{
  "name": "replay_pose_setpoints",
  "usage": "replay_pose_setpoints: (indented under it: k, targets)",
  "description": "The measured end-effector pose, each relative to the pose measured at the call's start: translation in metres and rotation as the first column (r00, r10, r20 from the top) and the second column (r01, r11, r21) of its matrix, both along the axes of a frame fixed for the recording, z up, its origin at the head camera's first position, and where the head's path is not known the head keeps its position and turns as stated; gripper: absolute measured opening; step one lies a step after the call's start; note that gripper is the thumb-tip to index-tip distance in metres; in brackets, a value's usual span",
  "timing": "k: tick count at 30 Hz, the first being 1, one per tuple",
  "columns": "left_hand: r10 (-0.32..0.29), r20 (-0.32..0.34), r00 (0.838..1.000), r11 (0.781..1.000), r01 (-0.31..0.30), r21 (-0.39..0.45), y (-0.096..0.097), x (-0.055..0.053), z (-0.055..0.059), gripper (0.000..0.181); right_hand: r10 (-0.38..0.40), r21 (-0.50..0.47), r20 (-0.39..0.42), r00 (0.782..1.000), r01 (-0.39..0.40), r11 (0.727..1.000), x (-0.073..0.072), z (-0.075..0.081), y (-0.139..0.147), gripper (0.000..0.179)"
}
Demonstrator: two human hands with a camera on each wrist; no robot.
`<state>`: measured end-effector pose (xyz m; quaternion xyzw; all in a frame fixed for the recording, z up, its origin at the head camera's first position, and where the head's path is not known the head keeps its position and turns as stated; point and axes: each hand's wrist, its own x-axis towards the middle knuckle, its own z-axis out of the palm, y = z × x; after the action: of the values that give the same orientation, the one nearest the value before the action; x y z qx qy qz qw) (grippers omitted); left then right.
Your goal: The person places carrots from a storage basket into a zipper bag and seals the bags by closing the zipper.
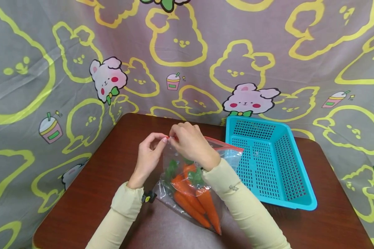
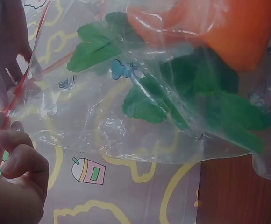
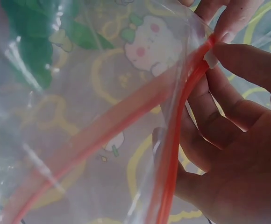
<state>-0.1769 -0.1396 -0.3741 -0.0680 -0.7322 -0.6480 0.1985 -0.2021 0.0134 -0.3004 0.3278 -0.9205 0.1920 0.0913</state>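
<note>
A clear zip bag (image 1: 171,157) hangs upright from both hands, with several orange carrots (image 1: 190,200) and green leaves (image 2: 196,88) inside. My left hand (image 1: 149,157) pinches the bag's top left corner between thumb and fingers. Right beside it, my right hand (image 1: 190,142) pinches the same corner at a small white slider (image 3: 210,59) on the red zip strip (image 3: 173,140). In the right wrist view the two strips meet at the fingertips and spread apart farther along, so the mouth gapes there.
A turquoise perforated basket (image 1: 302,173) stands on the right of the brown table (image 1: 93,193), behind the bag's right end. A curtain (image 1: 193,76) with yellow bear outlines surrounds the table at the back and sides.
</note>
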Motion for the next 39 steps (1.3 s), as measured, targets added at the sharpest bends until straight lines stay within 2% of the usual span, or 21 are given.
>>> replay_pose_setpoints:
  k: [5,19,22,29,33,39]
  targets:
    - [-0.001,-0.016,1.0,1.0,0.002,0.002,-0.003,-0.004,-0.008,0.016,0.002,0.0,-0.022,1.0,-0.003,1.0,0.001,-0.001,0.0,0.01]
    - [0.006,-0.013,1.0,0.998,-0.007,-0.065,-0.001,-0.002,-0.006,0.015,0.005,-0.009,-0.012,1.0,-0.005,1.0,0.0,0.0,0.002,0.009]
    - [0.012,-0.009,1.0,0.996,-0.013,-0.083,0.0,-0.001,-0.003,0.016,0.007,-0.012,-0.015,1.0,-0.007,1.0,-0.001,-0.001,0.002,0.009]
    - [0.01,-0.009,1.0,0.994,-0.011,-0.109,0.008,0.014,0.02,0.014,-0.003,-0.012,-0.015,1.0,0.003,1.0,-0.001,-0.002,0.003,0.009]
    - [0.005,-0.015,1.0,0.994,-0.006,-0.113,0.009,0.017,0.023,0.013,-0.015,0.004,-0.038,0.999,0.015,1.0,-0.001,-0.002,0.003,0.009]
    - [0.005,-0.031,0.999,0.992,-0.008,-0.123,0.008,0.016,0.022,0.013,-0.028,0.009,-0.06,0.998,0.028,1.0,0.0,-0.002,0.004,0.01]
